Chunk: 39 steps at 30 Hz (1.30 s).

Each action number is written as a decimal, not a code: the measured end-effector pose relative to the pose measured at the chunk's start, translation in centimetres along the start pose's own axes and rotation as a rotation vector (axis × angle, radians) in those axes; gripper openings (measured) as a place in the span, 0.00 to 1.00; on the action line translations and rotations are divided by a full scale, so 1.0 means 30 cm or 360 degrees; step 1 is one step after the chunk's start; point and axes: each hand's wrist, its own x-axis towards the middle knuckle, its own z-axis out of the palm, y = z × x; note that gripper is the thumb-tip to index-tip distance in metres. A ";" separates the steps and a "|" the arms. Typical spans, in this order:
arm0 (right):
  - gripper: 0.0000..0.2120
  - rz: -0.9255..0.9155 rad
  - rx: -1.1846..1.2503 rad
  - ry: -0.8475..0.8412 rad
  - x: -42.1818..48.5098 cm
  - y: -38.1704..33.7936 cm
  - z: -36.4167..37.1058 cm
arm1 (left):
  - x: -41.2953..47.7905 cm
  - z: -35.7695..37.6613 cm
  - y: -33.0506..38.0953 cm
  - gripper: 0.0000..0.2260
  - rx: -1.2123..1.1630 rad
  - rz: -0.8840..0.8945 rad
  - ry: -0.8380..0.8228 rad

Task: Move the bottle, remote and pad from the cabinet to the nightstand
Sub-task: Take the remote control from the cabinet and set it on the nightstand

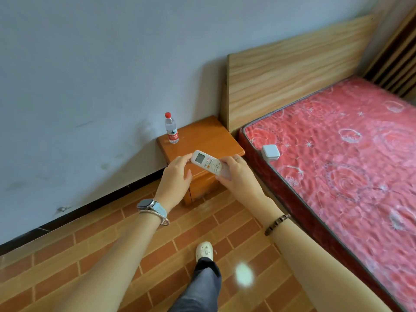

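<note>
A clear water bottle with a red cap and red label stands upright on the back left corner of the orange wooden nightstand. A white remote with a small screen and coloured buttons hovers over the nightstand's front edge. My left hand pinches its screen end. My right hand grips its other end from below. A small white square pad lies on the corner of the red mattress, right of the nightstand. The cabinet is out of view.
The bed with the red patterned mattress and wooden headboard fills the right side. A grey wall runs behind the nightstand. My foot in a white shoe stands on the brick-pattern floor.
</note>
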 end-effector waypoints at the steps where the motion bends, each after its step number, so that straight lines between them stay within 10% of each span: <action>1: 0.23 -0.0002 -0.0004 -0.0004 0.055 -0.004 0.003 | 0.052 -0.004 -0.021 0.20 -0.0005 -0.0018 0.0011; 39: 0.22 0.0191 0.0290 -0.0425 1.329 0.829 0.347 | 1.213 0.694 -0.440 0.28 0.0066 -0.0567 -0.0092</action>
